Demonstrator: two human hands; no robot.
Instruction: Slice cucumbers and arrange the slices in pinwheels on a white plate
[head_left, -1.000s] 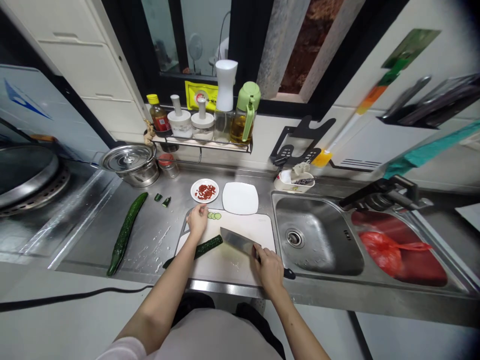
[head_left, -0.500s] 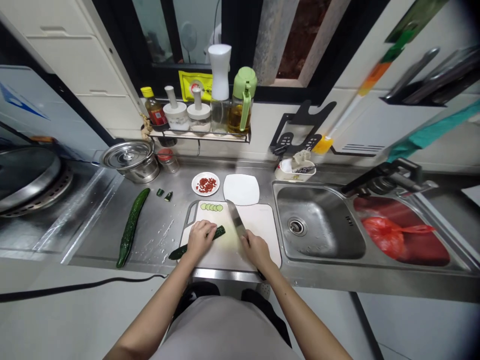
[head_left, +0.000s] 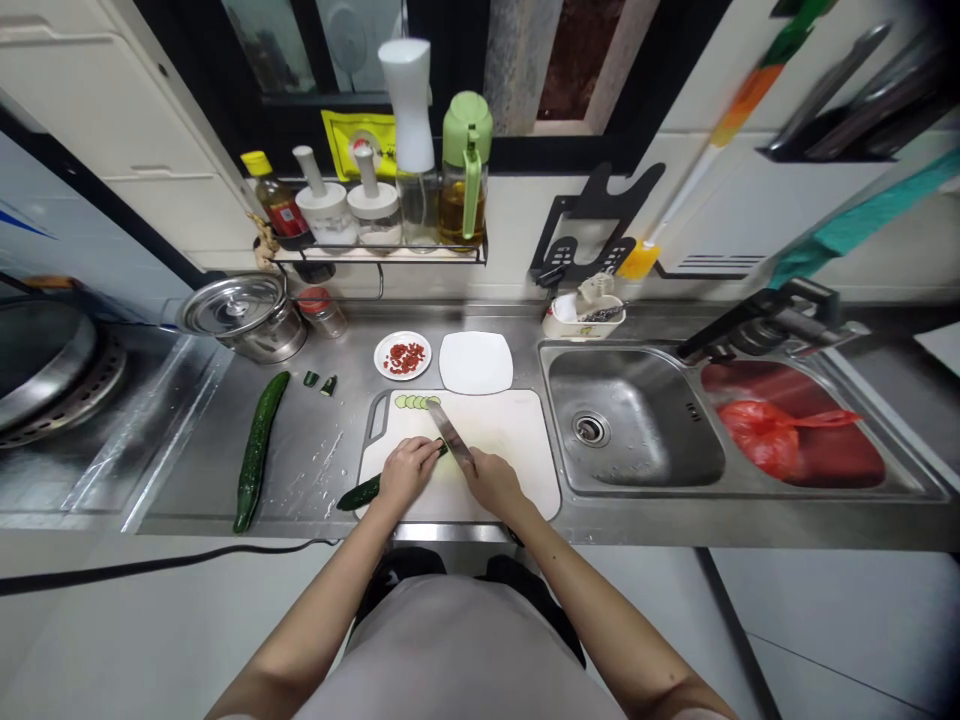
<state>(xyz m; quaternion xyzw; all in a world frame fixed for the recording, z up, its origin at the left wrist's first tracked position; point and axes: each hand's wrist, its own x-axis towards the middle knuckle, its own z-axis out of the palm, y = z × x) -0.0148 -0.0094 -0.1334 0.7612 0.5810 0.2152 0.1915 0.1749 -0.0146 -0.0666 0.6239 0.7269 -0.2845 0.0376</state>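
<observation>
On the white cutting board (head_left: 517, 470) lies a dark green cucumber (head_left: 358, 494), its left end sticking out past the board's edge. My left hand (head_left: 407, 470) is closed over the cucumber near its cut end and hides its middle. My right hand (head_left: 495, 484) grips a kitchen knife (head_left: 450, 432), whose blade slants up and left beside the cut end. Whether the edge touches the cucumber I cannot tell. A row of several pale cucumber slices (head_left: 411, 401) rests along the board's top edge, by the blade's tip.
A whole cucumber (head_left: 259, 450) and two cut-off ends (head_left: 328, 385) lie left of the board. Behind it stand a plate of chopped red pieces (head_left: 384, 369) and a white plate (head_left: 476, 363). A sink (head_left: 637, 430) is at right, a lidded pot (head_left: 274, 330) at left.
The knife has moved left, from apart to right at the cucumber's cut end. My left hand stays on the cucumber. The whole view has shifted slightly.
</observation>
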